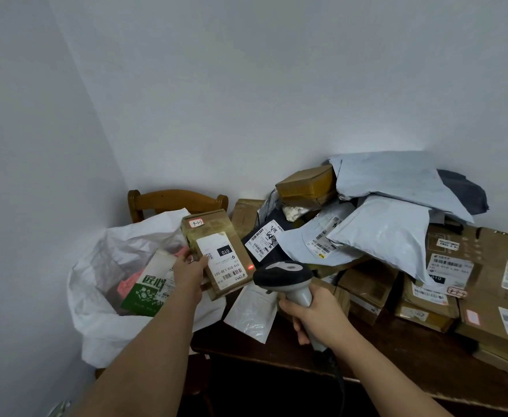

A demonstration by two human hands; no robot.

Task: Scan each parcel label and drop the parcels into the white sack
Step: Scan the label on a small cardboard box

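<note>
while the left hand grips the box, its edge overhangs the sack

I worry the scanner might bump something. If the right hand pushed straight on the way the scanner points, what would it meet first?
Most likely the brown parcel held in the left hand: the scanner in the right hand aims at it, its red dot on the label. Depth is unclear.

There is one white sack, one wooden chair, one table and one scanner. Two hands are in view. One box is held up. The heap holds maybe ten boxes and about six soft bags; many are half hidden.
</note>
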